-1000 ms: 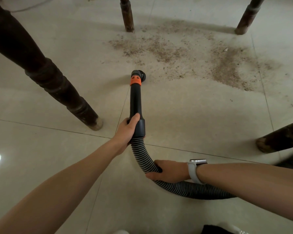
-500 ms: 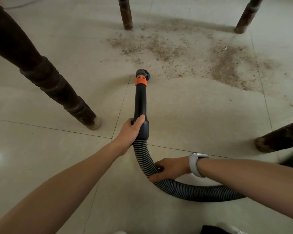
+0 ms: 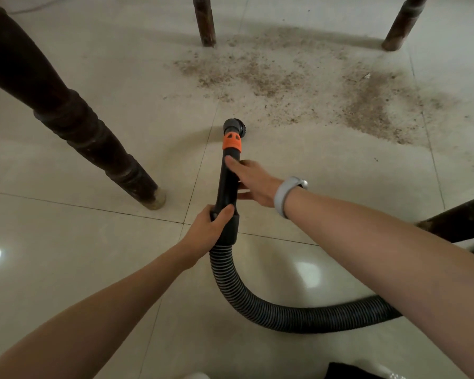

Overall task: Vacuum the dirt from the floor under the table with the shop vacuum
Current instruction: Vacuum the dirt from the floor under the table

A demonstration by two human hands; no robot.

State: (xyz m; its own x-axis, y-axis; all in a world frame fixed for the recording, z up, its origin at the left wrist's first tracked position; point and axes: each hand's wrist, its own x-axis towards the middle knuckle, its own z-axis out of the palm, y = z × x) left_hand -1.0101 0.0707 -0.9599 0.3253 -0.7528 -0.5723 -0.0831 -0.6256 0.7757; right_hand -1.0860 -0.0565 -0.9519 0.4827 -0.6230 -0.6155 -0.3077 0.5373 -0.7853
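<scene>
Wand (image 3: pixel 228 184) gripped by left hand (image 3: pixel 207 228) (right hand (image 3: pixel 253 184) alongside).

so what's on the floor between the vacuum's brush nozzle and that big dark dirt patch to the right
In the head view, between the black round brush nozzle and the dense brown dirt patch lies beige tile with only thin scattered crumbs.

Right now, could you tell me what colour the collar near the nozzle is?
Orange collar, head view.
</scene>
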